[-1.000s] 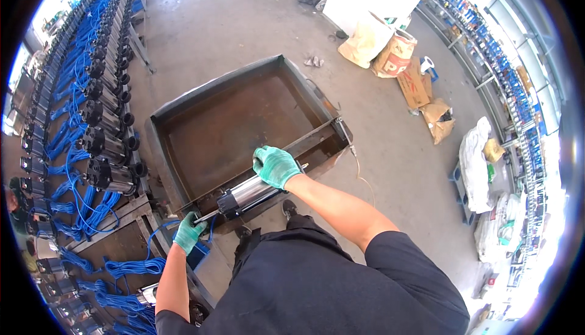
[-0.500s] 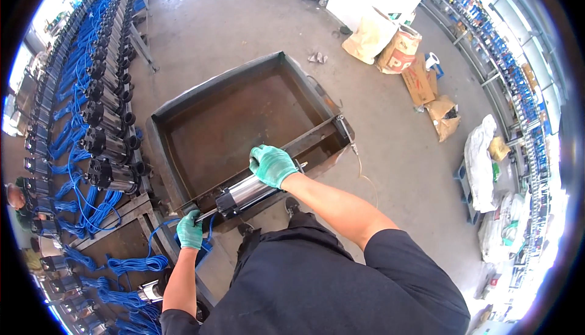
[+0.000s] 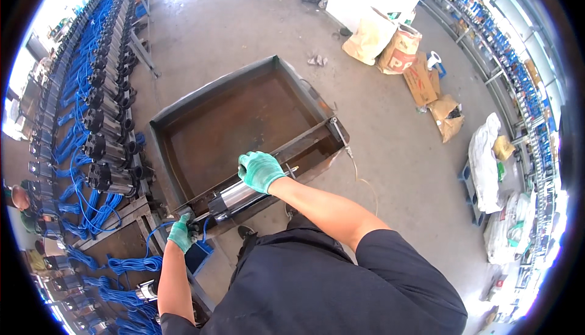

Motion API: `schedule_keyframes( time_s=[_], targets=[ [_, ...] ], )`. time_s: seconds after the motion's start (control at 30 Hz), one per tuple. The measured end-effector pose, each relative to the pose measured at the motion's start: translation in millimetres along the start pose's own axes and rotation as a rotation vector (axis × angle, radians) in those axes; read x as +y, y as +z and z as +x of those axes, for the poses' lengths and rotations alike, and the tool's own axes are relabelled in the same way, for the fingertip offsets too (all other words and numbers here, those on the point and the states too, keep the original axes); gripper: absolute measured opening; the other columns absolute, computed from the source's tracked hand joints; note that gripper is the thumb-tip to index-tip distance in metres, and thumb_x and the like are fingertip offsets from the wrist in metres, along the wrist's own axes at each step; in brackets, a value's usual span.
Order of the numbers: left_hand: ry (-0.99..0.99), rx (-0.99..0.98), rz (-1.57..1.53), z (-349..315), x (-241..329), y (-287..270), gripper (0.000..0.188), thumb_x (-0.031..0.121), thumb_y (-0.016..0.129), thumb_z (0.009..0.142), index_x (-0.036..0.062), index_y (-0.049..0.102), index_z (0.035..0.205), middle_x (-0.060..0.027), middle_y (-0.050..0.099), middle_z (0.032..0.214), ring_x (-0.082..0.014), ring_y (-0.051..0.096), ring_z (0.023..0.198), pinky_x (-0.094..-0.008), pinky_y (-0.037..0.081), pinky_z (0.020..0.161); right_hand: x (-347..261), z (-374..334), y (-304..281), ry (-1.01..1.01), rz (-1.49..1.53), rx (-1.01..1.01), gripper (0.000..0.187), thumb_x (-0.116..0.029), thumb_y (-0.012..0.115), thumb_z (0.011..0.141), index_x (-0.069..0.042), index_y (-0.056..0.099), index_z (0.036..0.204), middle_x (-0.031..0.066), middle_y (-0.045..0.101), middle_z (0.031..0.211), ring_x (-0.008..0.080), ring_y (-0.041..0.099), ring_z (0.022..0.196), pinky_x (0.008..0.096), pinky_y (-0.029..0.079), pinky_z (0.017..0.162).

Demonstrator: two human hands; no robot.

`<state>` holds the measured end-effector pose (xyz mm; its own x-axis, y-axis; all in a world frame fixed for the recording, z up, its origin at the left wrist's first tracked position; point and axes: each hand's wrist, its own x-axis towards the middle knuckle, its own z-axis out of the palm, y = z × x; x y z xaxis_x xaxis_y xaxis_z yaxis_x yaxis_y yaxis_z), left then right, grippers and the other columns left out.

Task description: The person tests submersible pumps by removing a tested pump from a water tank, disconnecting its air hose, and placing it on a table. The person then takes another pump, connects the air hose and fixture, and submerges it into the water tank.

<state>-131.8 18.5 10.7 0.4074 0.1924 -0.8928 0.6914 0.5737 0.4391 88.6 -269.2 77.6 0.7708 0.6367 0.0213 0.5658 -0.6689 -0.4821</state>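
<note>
A steel cylindrical pump motor (image 3: pixel 239 195) with a black end lies along the near edge of a dark metal tank (image 3: pixel 214 84) holding brown liquid. My right hand (image 3: pixel 261 172), in a green glove, is curled above the motor's far side; what its fingers hold, if anything, is hidden. A thin shaft (image 3: pixel 293 170) sticks out at the motor's right end. My left hand (image 3: pixel 181 232), also gloved, is closed beside the motor's black end, at the tank's near left corner. Its grip cannot be made out. A blue cable (image 3: pixel 152 234) runs past this hand.
Rows of similar motors (image 3: pixel 108 178) with coiled blue cables (image 3: pixel 135 264) line the left side. A blue bin (image 3: pixel 198 256) sits below my left hand. Paper sacks (image 3: pixel 399 49), cardboard (image 3: pixel 419 82) and white bags (image 3: pixel 484 164) lie on the right; a crowded rack (image 3: pixel 531 100) curves behind.
Both hands have shifted slightly left, and the motor appears slightly left and lower in view. The metal rod that showed between my left hand and the motor is now hardly visible.
</note>
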Motion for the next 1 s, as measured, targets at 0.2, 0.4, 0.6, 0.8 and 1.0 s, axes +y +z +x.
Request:
schedule_keyframes(
  time_s=[0.2, 0.4, 0.6, 0.8, 1.0],
  targets=[
    [0.331, -0.035, 0.046, 27.4, -26.5, -22.1, 0.017, 0.031, 0.064, 0.099, 0.0151, 0.065, 0.091, -0.0032, 0.063, 0.066, -0.0170, 0.059, 0.051, -0.0319, 0.044, 0.042, -0.6, 0.9, 3.0, 0.003, -0.002, 0.024, 0.020, -0.025, 0.059, 0.092, -0.007, 0.068, 0.093, 0.0159, 0.070, 0.094, 0.0352, 0.068, 0.092, 0.0473, 0.054, 0.085],
    [0.453, 0.129, 0.063, 19.9, -32.5, -14.8, 0.030, 0.041, 0.067, 0.098, 0.0131, 0.065, 0.109, -0.0024, 0.064, 0.070, -0.0151, 0.061, 0.054, -0.0296, 0.049, 0.047, 25.6, -11.4, -5.4, 0.048, 0.510, 0.247, 0.024, -0.026, 0.060, 0.094, -0.005, 0.069, 0.100, 0.0207, 0.069, 0.099, 0.0387, 0.065, 0.099, 0.0478, 0.052, 0.090],
    [0.633, 0.365, -0.039, -26.6, -77.3, -37.3, 0.031, 0.039, 0.061, 0.102, 0.0097, 0.063, 0.113, -0.0019, 0.066, 0.079, -0.0098, 0.058, 0.056, -0.0242, 0.048, 0.047, 191.0, -88.1, -30.7, 0.513, -0.107, 0.680, 0.030, -0.020, 0.065, 0.087, -0.001, 0.062, 0.111, 0.0228, 0.064, 0.108, 0.0412, 0.060, 0.103, 0.0516, 0.050, 0.091],
    [0.662, 0.323, 0.017, -36.1, -107.6, -5.1, 0.027, 0.031, 0.062, 0.102, 0.0074, 0.063, 0.116, -0.0024, 0.066, 0.085, -0.0096, 0.061, 0.062, -0.0244, 0.049, 0.048, 321.0, -139.3, 10.3, 0.930, 0.369, 0.363, 0.031, -0.035, 0.068, 0.096, -0.011, 0.053, 0.108, 0.0068, 0.061, 0.082, 0.0226, 0.058, 0.062, 0.0390, 0.051, 0.060],
    [0.808, 0.226, 0.126, -87.0, -81.7, 63.5, 0.028, 0.026, 0.060, 0.103, 0.0052, 0.061, 0.122, -0.0007, 0.064, 0.086, -0.0080, 0.058, 0.065, -0.0232, 0.048, 0.057, 166.1, -103.1, -59.9, 0.796, 1.510, 0.009, 0.014, -0.031, 0.063, 0.101, -0.024, 0.053, 0.107, 0.0011, 0.059, 0.079, 0.0095, 0.049, 0.056, 0.0258, 0.034, 0.048]
  ],
)
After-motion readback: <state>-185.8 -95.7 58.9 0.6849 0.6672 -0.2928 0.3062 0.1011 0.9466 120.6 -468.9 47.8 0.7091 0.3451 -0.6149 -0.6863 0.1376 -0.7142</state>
